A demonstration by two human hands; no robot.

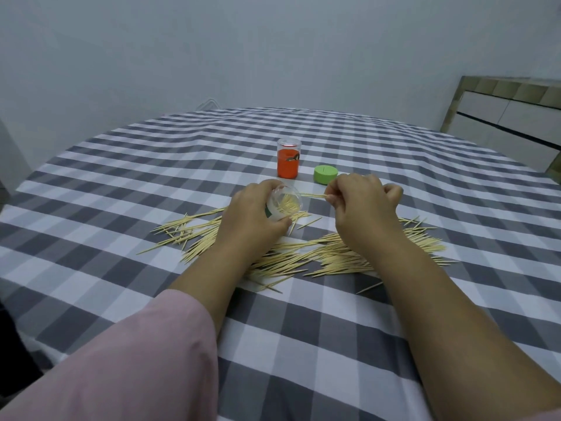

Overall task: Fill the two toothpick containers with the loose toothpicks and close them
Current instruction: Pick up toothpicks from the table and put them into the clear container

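I am holding the clear container (283, 205) in my left hand (252, 214), fingers curled round its wall, just left of the frame's centre. It is tilting with its open mouth facing right, and toothpicks are already lying inside it. My right hand (362, 205) is pinching a small bundle of toothpicks (312, 195) between thumb and fingertips, their free ends reaching into the container's mouth.

The loose toothpicks (303, 256) are spreading in a wide band across the worktop (121, 183), under and around both my wrists, from the middle left to the middle right of the frame. Below that band, towards the bottom of the frame, the checked cloth is lying open around my forearms. My pink sleeve (136, 360) is filling the lower left corner.

Just above my hands, the orange container (287, 162) is standing upright with its clear cap on, and the green lid (325, 175) is lying just beside it to the right, very near my right knuckles. The worktop's far edge is curving across the upper middle against a plain wall. A cabinet (504, 123) is sitting at the upper right, well apart from my hands.
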